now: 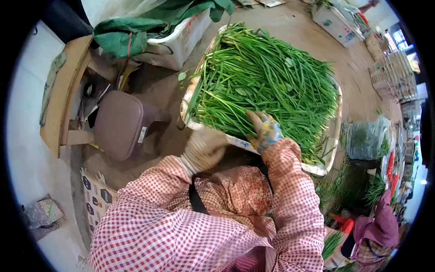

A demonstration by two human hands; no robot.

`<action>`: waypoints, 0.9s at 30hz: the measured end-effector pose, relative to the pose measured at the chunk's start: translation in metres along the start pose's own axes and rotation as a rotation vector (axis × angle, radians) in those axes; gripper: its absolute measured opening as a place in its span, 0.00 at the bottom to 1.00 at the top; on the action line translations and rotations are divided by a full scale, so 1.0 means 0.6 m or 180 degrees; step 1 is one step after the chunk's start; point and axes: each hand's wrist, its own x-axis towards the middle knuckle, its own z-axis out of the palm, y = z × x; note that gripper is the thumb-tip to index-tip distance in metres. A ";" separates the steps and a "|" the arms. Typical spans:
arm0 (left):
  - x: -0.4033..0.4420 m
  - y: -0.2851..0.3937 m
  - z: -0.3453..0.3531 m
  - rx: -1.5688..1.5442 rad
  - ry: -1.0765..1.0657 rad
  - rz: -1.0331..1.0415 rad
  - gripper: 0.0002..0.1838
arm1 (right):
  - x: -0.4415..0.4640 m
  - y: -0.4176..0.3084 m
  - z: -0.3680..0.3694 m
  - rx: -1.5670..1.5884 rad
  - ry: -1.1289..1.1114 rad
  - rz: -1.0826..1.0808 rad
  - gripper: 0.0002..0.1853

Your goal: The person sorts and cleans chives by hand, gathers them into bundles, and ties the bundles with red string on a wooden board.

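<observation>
A white plastic crate (335,131) is heaped with long green garlic chives (272,77), most of them lying lengthwise with their pale ends toward the near and right sides. My right hand (267,131), in a glove with a blue and yellow pattern, rests on the chives at the near rim. Its fingers are stretched out, with the thumb apart from them. Left of it, my left hand (205,149) wears a pale, soiled glove and hovers just outside the crate's near left corner. Motion smears its fingers, so its grip is unclear.
A brown plastic stool (118,123) stands at the left beside a wooden board (63,97). Behind it is a white bin (179,47) with green cloth (120,38). On the right are stacked crates (393,75), a clear plastic bag (368,136) and a person in purple (378,229).
</observation>
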 end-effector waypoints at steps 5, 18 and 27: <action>-0.034 -0.151 -0.009 -0.0045 0.1712 -0.1900 0.24 | 0.094 0.005 0.041 -0.1120 -0.1283 0.0672 0.53; -0.036 -0.188 0.036 -0.0438 0.2481 -0.2038 0.25 | 0.112 0.068 0.165 -0.1628 -0.0202 -0.0048 0.32; -0.022 -0.183 -0.008 -0.1924 0.2654 -0.2600 0.32 | 0.146 0.024 0.067 -0.0851 -0.1559 0.0775 0.50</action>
